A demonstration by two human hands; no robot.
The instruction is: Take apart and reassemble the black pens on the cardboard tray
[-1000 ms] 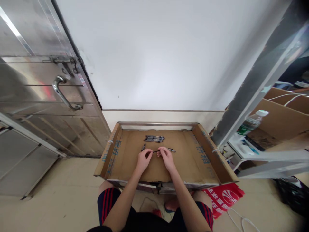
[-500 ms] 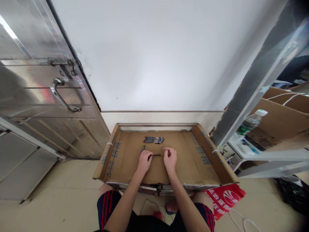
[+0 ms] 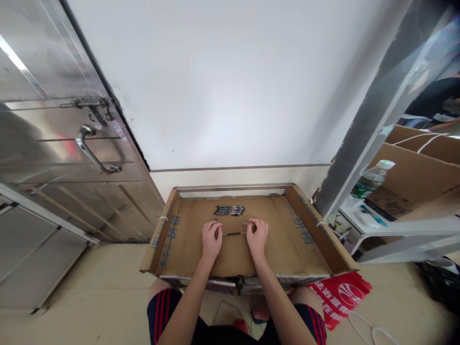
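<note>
Between my hands a thin dark rod that looks like a pen refill lies level, just above the cardboard. My left hand is closed in a pinch at its left end. At the other end are the pinched fingers of my right hand; a small pale piece sticks out beside its fingertips, too small to make out. Several black-and-clear pens lie side by side in a row beyond my hands.
A shallow cardboard tray with raised side walls forms the work surface, against a white wall. On the right, a plastic bottle and a cardboard box stand on a shelf. A steel door is at left.
My hands have moved slightly apart, and more of the rod shows between them. The dark pen part seen beside my left hand earlier is now mostly out of sight.
</note>
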